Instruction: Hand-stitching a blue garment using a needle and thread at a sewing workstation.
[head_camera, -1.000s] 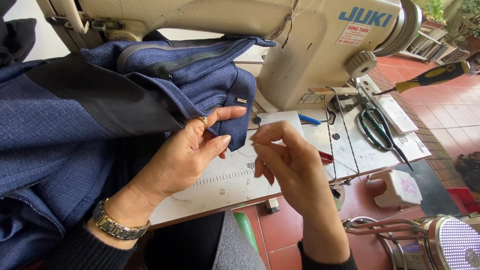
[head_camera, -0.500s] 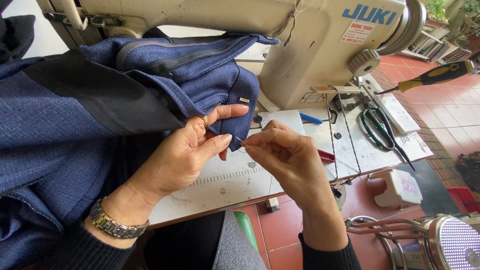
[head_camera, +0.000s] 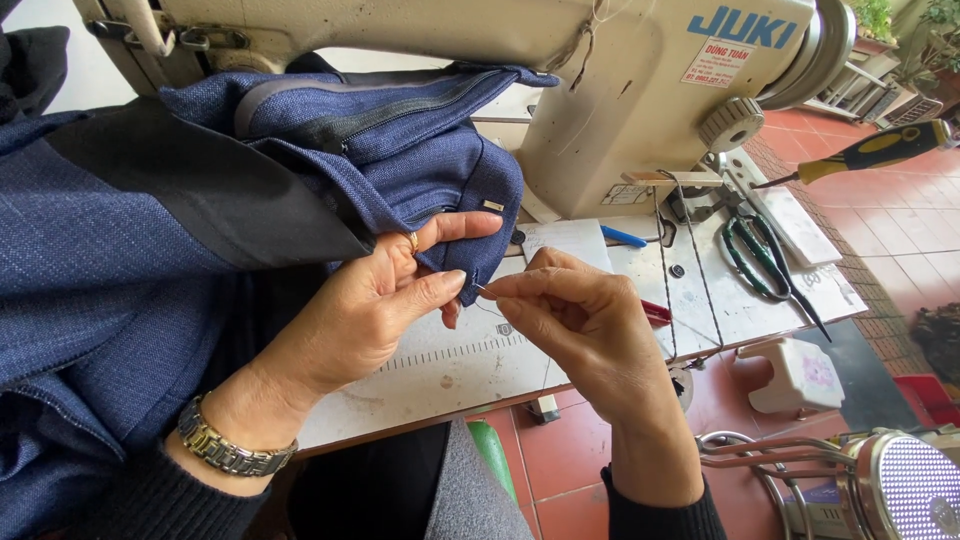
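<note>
Both hands working over the pale tabletop (head_camera: 440, 375): left hand (head_camera: 370, 310) pinching coarse blue woven fabric (head_camera: 400, 160) between thumb and fingers, right hand (head_camera: 570, 320) clamping fingers on a thin needle (head_camera: 483, 292) touching the fabric's corner, beside the cream sewing machine (head_camera: 620, 100).

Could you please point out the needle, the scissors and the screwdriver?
Needle (head_camera: 482, 291), head view: on its shaft by the right fingertips.
Scissors (head_camera: 752, 258), head view: on the green handles.
Screwdriver (head_camera: 880, 150), head view: on its yellow-and-black handle.
</note>
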